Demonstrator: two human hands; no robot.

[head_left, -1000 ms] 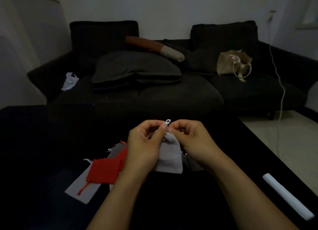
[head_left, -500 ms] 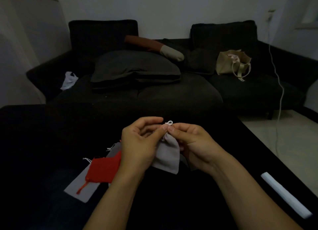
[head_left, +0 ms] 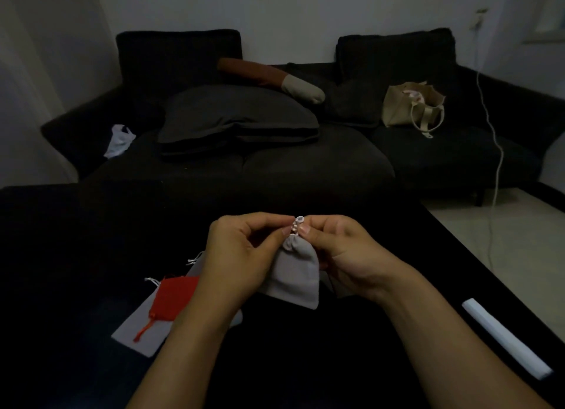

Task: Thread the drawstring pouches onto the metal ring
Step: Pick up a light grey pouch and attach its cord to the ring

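A small grey drawstring pouch hangs between my hands above the black table. My left hand and my right hand pinch its gathered neck and white drawstring loop from either side. Something small and shiny shows at the neck; I cannot tell whether it is the metal ring. A red pouch with an orange cord lies on a larger grey pouch to the left. More grey pouches lie partly hidden behind my hands.
A white bar-shaped object lies near the table's right edge. Behind the table stands a dark sofa with cushions, a beige tote bag and a white cloth. A white cable hangs at the right.
The pouch's top has been drawn tighter into a gathered neck. My hands have stayed close together at the drawstring loop and shifted only slightly.
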